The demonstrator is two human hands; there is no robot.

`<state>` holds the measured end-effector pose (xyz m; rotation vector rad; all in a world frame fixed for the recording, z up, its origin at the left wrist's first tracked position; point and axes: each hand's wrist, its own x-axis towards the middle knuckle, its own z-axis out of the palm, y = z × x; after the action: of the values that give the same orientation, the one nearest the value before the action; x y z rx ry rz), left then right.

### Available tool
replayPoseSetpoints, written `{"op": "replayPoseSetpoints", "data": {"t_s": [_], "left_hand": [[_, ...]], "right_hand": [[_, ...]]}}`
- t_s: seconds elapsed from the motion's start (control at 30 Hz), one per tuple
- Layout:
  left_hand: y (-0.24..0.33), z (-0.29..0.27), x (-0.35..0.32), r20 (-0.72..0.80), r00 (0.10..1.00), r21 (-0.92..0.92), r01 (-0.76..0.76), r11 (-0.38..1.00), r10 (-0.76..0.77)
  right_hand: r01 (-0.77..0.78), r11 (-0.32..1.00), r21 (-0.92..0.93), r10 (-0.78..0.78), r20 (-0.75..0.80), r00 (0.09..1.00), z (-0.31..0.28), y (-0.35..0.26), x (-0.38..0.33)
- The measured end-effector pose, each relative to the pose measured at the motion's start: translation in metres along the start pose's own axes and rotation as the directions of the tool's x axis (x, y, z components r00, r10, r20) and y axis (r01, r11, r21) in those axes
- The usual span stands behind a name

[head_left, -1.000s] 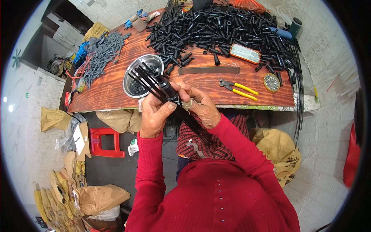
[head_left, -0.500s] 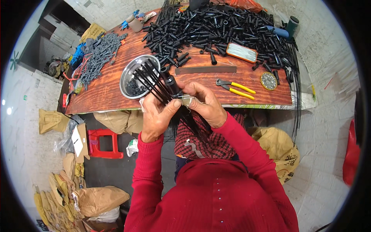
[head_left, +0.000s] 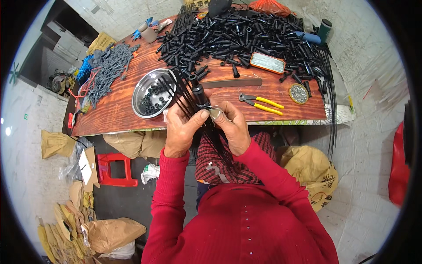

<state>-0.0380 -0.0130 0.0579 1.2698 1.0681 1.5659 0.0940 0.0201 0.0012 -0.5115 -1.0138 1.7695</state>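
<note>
Over the near edge of the table, both my hands are closed and close together. A bundle of thin black rods (head_left: 181, 99) and a black tubular fitting (head_left: 199, 93) stand slanted in my left hand (head_left: 181, 134), its thumb pressed near the fitting's lower end. Against that end, my right hand (head_left: 235, 132) pinches thin metal pins (head_left: 214, 108), with something pale at its fingertips that I cannot make out. The rods' lower part hangs down before the checked cloth on my lap. Left of my hands, a steel bowl (head_left: 137, 90) holds small black rings.
Black fittings (head_left: 246, 35) lie heaped across the back. Yellow-handled pincers (head_left: 268, 105), a flat dark bar (head_left: 231, 82), a tin of pins (head_left: 267, 63) and a round tin (head_left: 299, 93) lie to the right. Grey parts (head_left: 110, 70) cover the left; a red stool (head_left: 132, 181) stands below.
The view has shifted a little, moving the table leftward in it. The bowl's rings show more fully. My hands keep the same hold, and the pins stick out more visibly beside the fitting.
</note>
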Motion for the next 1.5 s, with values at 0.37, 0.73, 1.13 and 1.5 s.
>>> {"op": "replayPoseSetpoints", "data": {"t_s": [0.37, 0.73, 1.13, 1.5], "left_hand": [[-0.01, 0.009, 0.006, 0.019, 0.998, 0.047, -0.057, 0.997, 0.057], [-0.009, 0.009, 0.007, -0.009, 0.998, 0.103, -0.062, 0.993, 0.063], [-0.015, 0.009, 0.007, -0.015, 0.994, 0.146, -0.102, 0.984, 0.105], [-0.012, 0.018, 0.004, -0.003, 0.992, 0.115, -0.125, 0.985, 0.126]], "right_hand": [[0.155, 0.974, -0.162, -0.152, 0.033, 0.988, -0.015, -0.031, -0.015], [0.408, 0.654, -0.637, -0.407, 0.159, 0.9, -0.006, -0.052, -0.003], [0.382, 0.575, -0.724, -0.417, 0.142, 0.898, 0.004, -0.053, -0.002], [0.431, 0.639, -0.637, -0.464, 0.128, 0.877, 0.002, -0.062, -0.002]]}}
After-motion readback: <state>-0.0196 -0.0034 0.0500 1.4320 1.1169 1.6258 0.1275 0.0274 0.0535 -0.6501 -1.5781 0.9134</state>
